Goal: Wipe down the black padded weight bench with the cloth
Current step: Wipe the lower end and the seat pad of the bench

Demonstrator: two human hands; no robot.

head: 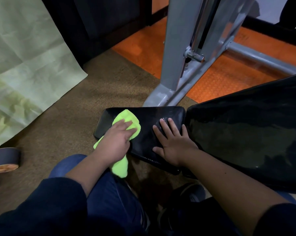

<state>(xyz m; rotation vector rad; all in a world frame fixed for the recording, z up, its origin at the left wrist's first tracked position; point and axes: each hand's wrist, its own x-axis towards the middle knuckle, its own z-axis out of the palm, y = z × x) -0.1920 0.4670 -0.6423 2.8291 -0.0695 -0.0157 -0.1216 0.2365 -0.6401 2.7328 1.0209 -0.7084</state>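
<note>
The black padded bench has a small seat pad (149, 116) in the middle of the head view and a larger glossy back pad (246, 130) rising to the right. My left hand (116, 142) presses a bright green cloth (126, 120) onto the left part of the seat pad, with one end of the cloth hanging off the near edge. My right hand (172, 142) lies flat on the right part of the seat pad, fingers spread, holding nothing.
A grey metal frame upright (176, 48) with a pin stands just behind the seat pad on orange floor matting (143, 50). Brown carpet (75, 116) surrounds the bench. A pale green sheet (21, 65) hangs at left; a dark roll (5, 159) lies at lower left.
</note>
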